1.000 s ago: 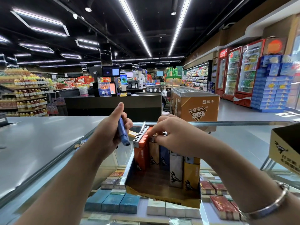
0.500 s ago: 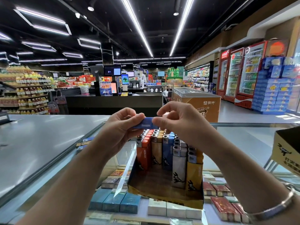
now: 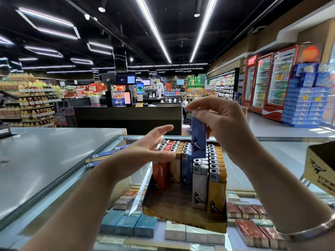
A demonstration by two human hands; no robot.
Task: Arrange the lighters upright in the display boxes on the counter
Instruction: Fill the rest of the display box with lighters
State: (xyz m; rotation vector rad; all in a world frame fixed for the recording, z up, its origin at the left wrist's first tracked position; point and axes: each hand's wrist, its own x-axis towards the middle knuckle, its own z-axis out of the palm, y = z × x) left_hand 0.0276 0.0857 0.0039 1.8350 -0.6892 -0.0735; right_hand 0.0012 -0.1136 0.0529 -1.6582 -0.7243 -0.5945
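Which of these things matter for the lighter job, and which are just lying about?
Part of the job:
blue lighter, pinched upright by the right hand
display box with upright lighters
left hand, open

Just there:
cigarette packs under the glass
second carton

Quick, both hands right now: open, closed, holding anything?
Left hand: open, fingers straight, holding nothing.
Right hand: pinching the blue lighter by its top, upright above the display box.

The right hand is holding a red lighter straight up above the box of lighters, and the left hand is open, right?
Not quite. In the head view the lighter is blue, not red. The right hand does hold it upright above the box, and the left hand is open.
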